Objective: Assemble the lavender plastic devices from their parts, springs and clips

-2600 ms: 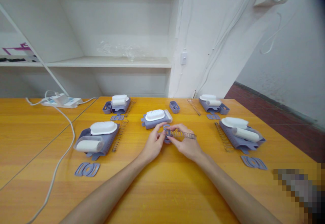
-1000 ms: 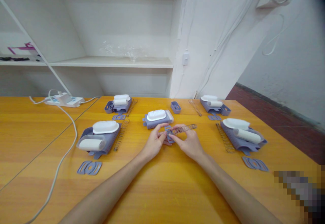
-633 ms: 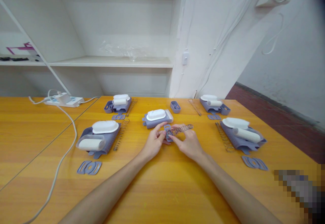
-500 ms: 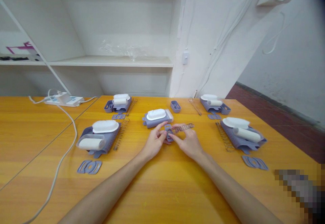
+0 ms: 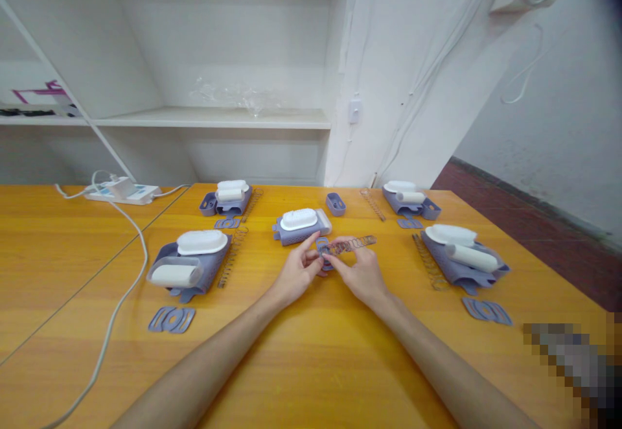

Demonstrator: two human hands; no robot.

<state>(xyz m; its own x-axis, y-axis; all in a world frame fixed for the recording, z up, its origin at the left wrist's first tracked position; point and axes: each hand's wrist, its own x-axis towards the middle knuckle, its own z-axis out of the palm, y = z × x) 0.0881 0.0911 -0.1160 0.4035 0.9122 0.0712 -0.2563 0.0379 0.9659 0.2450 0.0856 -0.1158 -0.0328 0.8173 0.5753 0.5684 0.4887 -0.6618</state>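
Observation:
My left hand (image 5: 296, 272) and my right hand (image 5: 359, 272) meet at the middle of the yellow wooden table (image 5: 311, 351). Between them sits a small flat purple plastic piece (image 5: 322, 249), pinched by my left fingers, the index finger raised. My right fingers pinch the near end of a long metal coil spring (image 5: 354, 243), which sticks out to the right and joins the purple piece. Just behind the hands lies a purple holder with a white brush head (image 5: 301, 224).
Purple-and-white part sets lie at the left (image 5: 189, 262), far left (image 5: 227, 198), far right (image 5: 411, 199) and right (image 5: 461, 254), each with a loose spring (image 5: 232, 255) and flat purple piece (image 5: 171, 319). A small purple tray (image 5: 335, 204) sits behind. A power strip (image 5: 121, 192) and cable (image 5: 127, 280) cross the left.
The spring, earlier level and pointing right at the purple piece, now tilts slightly up and away. Both hands have shifted a little farther from me; my left index finger has lifted.

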